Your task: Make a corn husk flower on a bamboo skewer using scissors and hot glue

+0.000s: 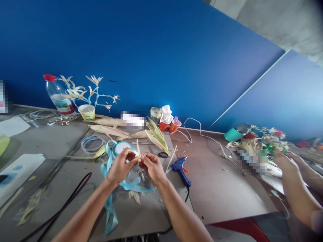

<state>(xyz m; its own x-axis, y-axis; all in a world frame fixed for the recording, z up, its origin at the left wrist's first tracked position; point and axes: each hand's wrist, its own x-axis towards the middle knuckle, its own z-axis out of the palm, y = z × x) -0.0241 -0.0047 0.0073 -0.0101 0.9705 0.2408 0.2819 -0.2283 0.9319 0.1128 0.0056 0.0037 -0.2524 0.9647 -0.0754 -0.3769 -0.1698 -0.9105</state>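
My left hand [121,165] and my right hand [151,167] meet above the table, both pinched on a small pale corn-husk piece [138,150] that sticks up between the fingertips. Under the hands lie a light blue ribbon [111,205] and its spool [120,147]. A blue glue gun [182,169] rests just right of my right hand, with a thin wooden stick [171,158] beside it.
Corn husks [111,131], a husk-flower branch in a yellow cup [87,112], a plastic bottle [59,95], red cups [169,125] and a white cable [209,137] lie at the back. Another person's arms [297,188] work at the right near a teal cup [234,133].
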